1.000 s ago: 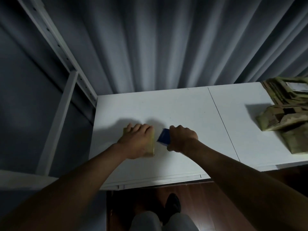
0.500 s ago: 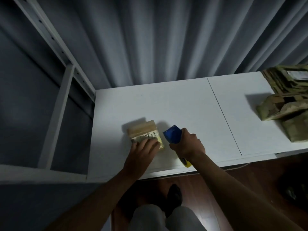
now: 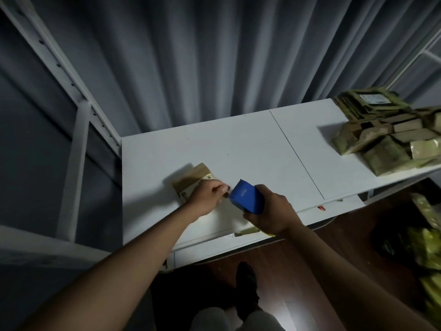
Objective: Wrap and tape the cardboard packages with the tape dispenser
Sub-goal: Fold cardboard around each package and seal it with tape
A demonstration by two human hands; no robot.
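A small brown cardboard package with a printed label lies flat on the white table, near its left front. My left hand lies over the package's near right end, its fingers curled round that edge. The fingertips almost touch the toothed front of the blue tape dispenser. My right hand grips the dispenser from behind and holds it just right of the package, nose pointing left and up. A yellow part of the dispenser shows below that hand. No strip of tape can be made out.
A pile of several brown wrapped packages fills the table's right end. A white metal rack frame stands on the left and a grey curtain hangs behind. More bundles lie on the dark wood floor at right.
My left hand slid from the package's near side to its right end. My right hand raised the dispenser, so its blue body now shows beside the left fingertips. The camera view shifted.
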